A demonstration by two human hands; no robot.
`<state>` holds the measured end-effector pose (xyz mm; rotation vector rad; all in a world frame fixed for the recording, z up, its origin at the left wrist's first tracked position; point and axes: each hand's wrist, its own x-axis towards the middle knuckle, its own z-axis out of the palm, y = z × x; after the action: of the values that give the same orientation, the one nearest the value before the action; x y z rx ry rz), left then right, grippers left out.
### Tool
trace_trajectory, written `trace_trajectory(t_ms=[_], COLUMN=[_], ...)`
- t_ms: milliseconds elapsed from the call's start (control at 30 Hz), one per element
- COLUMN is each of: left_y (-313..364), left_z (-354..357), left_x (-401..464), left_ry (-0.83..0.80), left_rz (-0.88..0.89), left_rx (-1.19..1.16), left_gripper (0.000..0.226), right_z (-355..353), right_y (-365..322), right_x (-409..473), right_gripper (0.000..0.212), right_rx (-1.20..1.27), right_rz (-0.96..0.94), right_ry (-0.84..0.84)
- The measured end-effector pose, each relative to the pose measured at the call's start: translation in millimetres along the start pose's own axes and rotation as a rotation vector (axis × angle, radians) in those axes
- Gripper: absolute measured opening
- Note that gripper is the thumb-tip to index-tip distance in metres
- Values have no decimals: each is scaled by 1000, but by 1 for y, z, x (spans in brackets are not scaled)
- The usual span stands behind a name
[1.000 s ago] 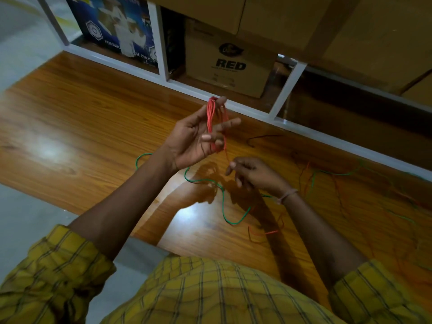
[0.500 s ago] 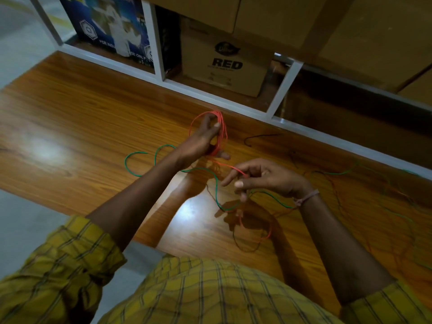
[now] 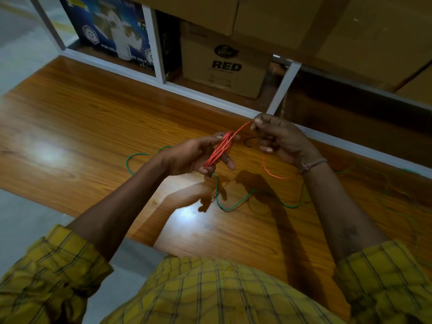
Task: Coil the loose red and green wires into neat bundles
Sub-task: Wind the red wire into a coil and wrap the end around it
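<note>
Now the left hand (image 3: 196, 157) clamps the red coil (image 3: 218, 149), its long axis slanting up-right; the right hand (image 3: 279, 139) pinches the red tail just beyond, above the bench (image 3: 81, 127).

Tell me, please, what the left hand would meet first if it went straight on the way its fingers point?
Probably the right hand: the left hand points right and slightly up toward it, with only the taut red wire spanning the gap. Depth is unclear from this single view.
</note>
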<state>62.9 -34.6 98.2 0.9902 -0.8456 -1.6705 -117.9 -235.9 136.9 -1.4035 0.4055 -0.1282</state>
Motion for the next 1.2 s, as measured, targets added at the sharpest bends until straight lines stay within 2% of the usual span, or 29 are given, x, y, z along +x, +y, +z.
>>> trace_trajectory(t_ms=[133,267,400,500,600,700,800,900,967,1067,1133,1200], left_y=[5,7,3,2,4,4,2,-5,-9,-13,-13,-14], left_z=[4,2,4,3,-2,-1,5,7,10,17,18,18], left_x=[-4,-5,-1,5,13,20,26,31,33,35,33,29], left_ry=[-87,-137,-126,-102,11,175,372,493,519,525,508,449], left_rz=[26,56,111,212,278,268,227,207,177,164,135,85], left_rx=[-75,-264,-397,-569,-699,-739,-658,-452,-241,54,189,261], left_gripper=[54,56,56,52,44,42,46,41,35,28,31,36], right_z=[5,14,30,41,52,59,57,54,49,36,27,18], right_y=[20,49,69,78,86,82,68,49,32,6,-6,-16], right_x=[19,18,1,-15,-30,-44,-53,-60,-64,-65,-64,-60], right_gripper=[15,22,30,33,33,27,30,43,44,24,15,17], right_rx=[-175,-213,-215,-368,-460,-677,-800,-568,-487,-473,-448,-447], right_rz=[-68,59,144,189,216,166,163,249,296,250,188,122], right_ry=[127,167,80,3,-67,-205,-297,-375,-403,-405,-329,-218])
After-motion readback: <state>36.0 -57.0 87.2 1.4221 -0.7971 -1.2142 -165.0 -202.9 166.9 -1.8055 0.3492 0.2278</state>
